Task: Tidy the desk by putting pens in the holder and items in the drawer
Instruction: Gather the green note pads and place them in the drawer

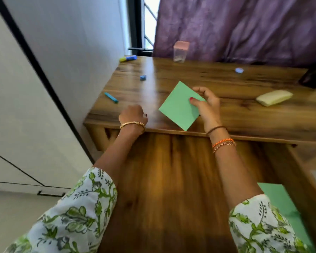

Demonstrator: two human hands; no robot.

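My right hand [206, 105] pinches a green square of paper [177, 106] by its right edge, thumb on top, holding it just above the front of the wooden desk [235, 121]. My left hand [132, 115] sits at the desk's front edge with its fingers curled and nothing visible in them. Below both arms the wide wooden drawer [171, 179] stands pulled out, and another green sheet [277, 201] lies in its right part. A blue pen [111, 97] lies at the desk's left. A clear holder with a pink top [180, 51] stands at the back.
A yellow-and-blue highlighter [128, 58] lies at the back left corner, with a small blue block [143, 77] nearer. A pale yellow pad [274, 97] lies on the right, a small round blue thing [239, 70] behind it, a dark object [314, 77] at far right. Purple curtain behind.
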